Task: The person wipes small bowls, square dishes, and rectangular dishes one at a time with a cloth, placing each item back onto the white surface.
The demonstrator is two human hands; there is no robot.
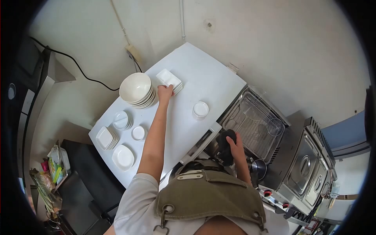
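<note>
My left hand (166,93) reaches across the white table, fingers closed at the near edge of a stack of small white rectangular dishes (167,76). How many of them it grips is hidden. Just left of that hand stands a stack of large white bowls (135,87). My right hand (236,147) is closed around a bunched black cloth (225,148), low beside the table's right edge. Out on the table to the right of my left arm is a small round white dish stack (200,109).
Left of my arm sit divided round dishes (122,120), square dishes (106,138), a small round dish (138,133) and an oval dish (123,158). A wire-rack tray (254,121) and a steel food warmer (303,164) with lids stand to the right. Walls border the table's (196,64) far sides.
</note>
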